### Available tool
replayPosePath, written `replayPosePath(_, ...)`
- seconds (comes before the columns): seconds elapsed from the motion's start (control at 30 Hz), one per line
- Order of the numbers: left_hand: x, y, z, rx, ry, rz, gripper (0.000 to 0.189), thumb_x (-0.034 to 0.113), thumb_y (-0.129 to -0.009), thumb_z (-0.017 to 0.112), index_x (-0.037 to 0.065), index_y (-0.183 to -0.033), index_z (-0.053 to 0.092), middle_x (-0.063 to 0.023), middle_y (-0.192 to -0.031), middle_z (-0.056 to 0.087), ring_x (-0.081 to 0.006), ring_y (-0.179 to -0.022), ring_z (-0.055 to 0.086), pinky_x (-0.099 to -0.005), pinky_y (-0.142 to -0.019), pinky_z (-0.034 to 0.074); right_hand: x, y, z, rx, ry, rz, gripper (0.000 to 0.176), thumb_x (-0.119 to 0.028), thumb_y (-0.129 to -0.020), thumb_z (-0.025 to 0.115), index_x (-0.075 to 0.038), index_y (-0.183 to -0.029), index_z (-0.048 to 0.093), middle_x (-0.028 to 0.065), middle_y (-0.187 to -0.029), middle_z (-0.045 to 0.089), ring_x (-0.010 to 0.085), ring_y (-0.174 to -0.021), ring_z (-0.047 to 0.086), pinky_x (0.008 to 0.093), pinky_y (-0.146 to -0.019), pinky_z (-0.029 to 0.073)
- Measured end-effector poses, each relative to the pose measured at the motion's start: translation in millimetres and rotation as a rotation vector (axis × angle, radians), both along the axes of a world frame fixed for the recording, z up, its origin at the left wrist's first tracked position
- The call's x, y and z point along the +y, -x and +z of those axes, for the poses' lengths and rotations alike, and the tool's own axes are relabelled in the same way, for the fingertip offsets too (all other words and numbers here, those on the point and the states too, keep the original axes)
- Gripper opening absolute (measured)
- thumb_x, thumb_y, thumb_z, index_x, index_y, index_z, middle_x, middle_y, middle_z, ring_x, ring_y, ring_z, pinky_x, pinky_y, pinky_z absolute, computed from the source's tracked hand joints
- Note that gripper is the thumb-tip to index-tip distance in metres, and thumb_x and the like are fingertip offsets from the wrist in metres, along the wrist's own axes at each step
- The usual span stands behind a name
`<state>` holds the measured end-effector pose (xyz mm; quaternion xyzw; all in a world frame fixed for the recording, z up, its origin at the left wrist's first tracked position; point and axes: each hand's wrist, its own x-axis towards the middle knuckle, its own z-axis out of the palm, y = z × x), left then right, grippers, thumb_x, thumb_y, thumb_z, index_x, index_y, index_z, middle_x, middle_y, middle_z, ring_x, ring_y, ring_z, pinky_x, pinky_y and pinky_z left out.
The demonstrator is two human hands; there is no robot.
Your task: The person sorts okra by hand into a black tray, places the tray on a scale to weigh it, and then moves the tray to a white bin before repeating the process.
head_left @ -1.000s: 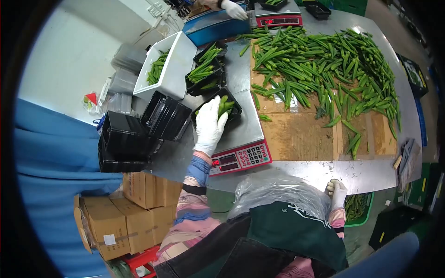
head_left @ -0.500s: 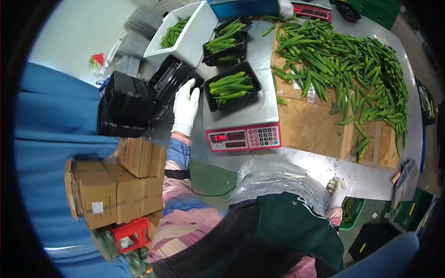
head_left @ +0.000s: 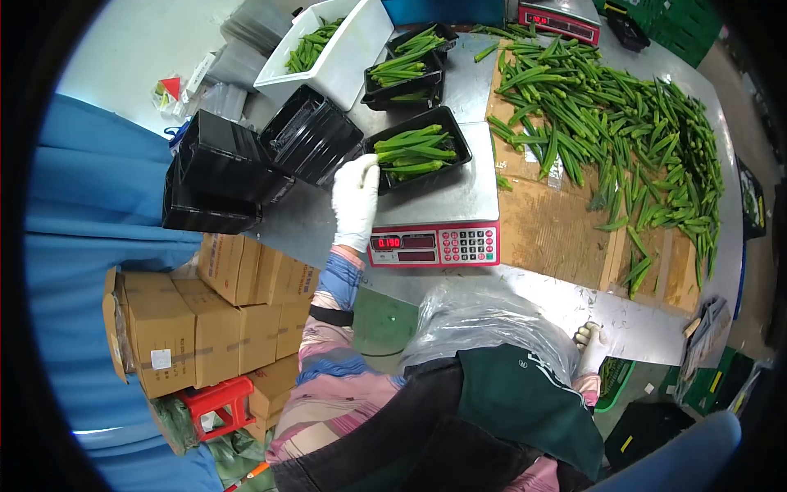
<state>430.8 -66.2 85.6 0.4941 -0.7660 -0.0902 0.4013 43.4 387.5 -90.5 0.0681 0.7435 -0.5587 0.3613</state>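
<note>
My left hand (head_left: 356, 203), in a white glove, is at the left edge of a black tray (head_left: 426, 178) of okra (head_left: 416, 151), its fingers closed on the rim. That tray rests on the steel platform of a scale (head_left: 434, 246) with a red-edged panel reading 0.190. My right hand (head_left: 590, 346), also gloved, is low at the table's front edge with its fingers curled; whether anything is inside them is hidden. A large pile of okra (head_left: 607, 123) lies on flattened cardboard (head_left: 549, 234) right of the scale.
Stacked black trays (head_left: 221, 160) stand at the left, beside a white foam box (head_left: 348, 57) holding okra. More filled trays (head_left: 406, 82) sit behind the scale. A second scale (head_left: 560, 23) is at the back. Cardboard boxes (head_left: 164, 328) and a red stool (head_left: 217, 402) are below left.
My left hand has moved right, from beside the empty black trays to the edge of the okra tray on the scale. The hand at the far scale has left the view.
</note>
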Motion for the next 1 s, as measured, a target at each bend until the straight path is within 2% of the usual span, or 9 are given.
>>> replayPosePath(0.2,-5.6,50.7,11.3,-0.179,0.202,-0.082,0.020,0.015,-0.087,0.074,0.012,-0.107,0.075,-0.0088,-0.097,0.070,-0.0273,-0.097,0.065,-0.0382,-0.089,0.051,0.9,2.5,-2.4,-0.020,0.023,-0.015,0.022,-0.021,-0.104,0.055,-0.003,-0.102,0.067,0.0059,-0.078,0.070,0.0102,-0.057,0.063,0.0203,-0.045,0.043)
replayPosePath(0.4,-55.4,59.0,-10.5,-0.382,-0.169,-0.134,0.029,0.035,-0.084,0.075,0.013,-0.103,0.076,-0.0099,-0.102,0.068,-0.0303,-0.103,0.062,-0.0421,-0.089,0.049,2.7,-2.4,-1.1,0.002,0.015,-0.011,0.021,-0.020,-0.104,0.056,-0.003,-0.102,0.068,0.0062,-0.078,0.071,0.0102,-0.057,0.063,0.0201,-0.046,0.043)
replayPosePath(0.53,-78.5,44.3,1.7,0.127,-0.217,-0.133,0.028,0.027,-0.087,0.075,0.003,-0.100,0.077,-0.0144,-0.097,0.074,-0.0295,-0.093,0.069,-0.0379,-0.088,0.052,0.8,-2.2,1.0,0.001,0.029,-0.015,0.021,-0.020,-0.103,0.057,-0.003,-0.101,0.068,0.0061,-0.078,0.070,0.0097,-0.057,0.063,0.0199,-0.046,0.043)
replayPosePath(0.67,-57.6,27.0,54.6,0.643,-0.390,-0.132,0.025,0.017,-0.095,0.070,-0.001,-0.112,0.073,-0.0038,-0.096,0.073,-0.0105,-0.086,0.065,-0.0259,-0.081,0.052,4.2,-0.7,0.0,-0.025,0.068,0.010,0.020,-0.020,-0.103,0.056,-0.003,-0.102,0.067,0.0067,-0.080,0.071,0.0104,-0.058,0.062,0.0206,-0.047,0.044)
replayPosePath(0.73,-36.8,23.2,66.9,0.556,-0.386,-0.147,0.022,0.013,-0.096,0.069,-0.001,-0.112,0.071,-0.0034,-0.097,0.072,-0.0101,-0.087,0.065,-0.0250,-0.081,0.052,10.3,11.3,-13.7,-0.106,0.126,0.049,0.019,-0.018,-0.103,0.055,-0.003,-0.105,0.066,0.0070,-0.083,0.071,0.0100,-0.059,0.062,0.0221,-0.050,0.045)
replayPosePath(0.77,-14.4,35.2,76.3,0.521,-0.385,-0.158,0.021,0.013,-0.096,0.070,-0.001,-0.111,0.071,-0.0036,-0.097,0.072,-0.0102,-0.087,0.064,-0.0250,-0.082,0.052,-6.4,8.2,7.2,-0.039,-0.123,0.108,0.021,-0.019,-0.103,0.056,-0.003,-0.113,0.065,0.0076,-0.087,0.071,0.0099,-0.060,0.061,0.0228,-0.051,0.046)
replayPosePath(0.9,79.7,96.5,56.2,0.478,-0.687,-0.397,0.018,0.015,-0.095,0.072,0.002,-0.108,0.072,-0.0025,-0.094,0.070,-0.0107,-0.085,0.064,-0.0264,-0.084,0.054,-86.6,-34.6,112.8,0.017,0.194,0.431,0.030,-0.025,-0.105,0.055,-0.002,-0.124,0.063,0.0072,-0.094,0.070,0.0101,-0.069,0.062,0.0229,-0.058,0.048)
replayPosePath(0.97,131.1,127.8,50.8,0.497,-1.297,-0.522,0.020,0.015,-0.092,0.074,0.003,-0.108,0.073,-0.0044,-0.099,0.069,-0.0119,-0.094,0.065,-0.0283,-0.082,0.053,-121.9,-64.6,152.0,-0.062,0.398,0.457,0.034,-0.029,-0.106,0.054,-0.003,-0.124,0.063,0.0058,-0.093,0.069,0.0096,-0.071,0.060,0.0230,-0.059,0.046)
replayPosePath(1.0,150.7,136.3,42.9,0.269,-0.978,-0.761,0.026,0.022,-0.092,0.072,0.004,-0.110,0.072,-0.0082,-0.099,0.069,-0.0180,-0.097,0.066,-0.0325,-0.086,0.052,-135.2,-74.4,162.4,-0.108,0.477,0.453,0.034,-0.031,-0.106,0.053,-0.003,-0.122,0.063,0.0049,-0.091,0.068,0.0091,-0.071,0.059,0.0231,-0.058,0.045)
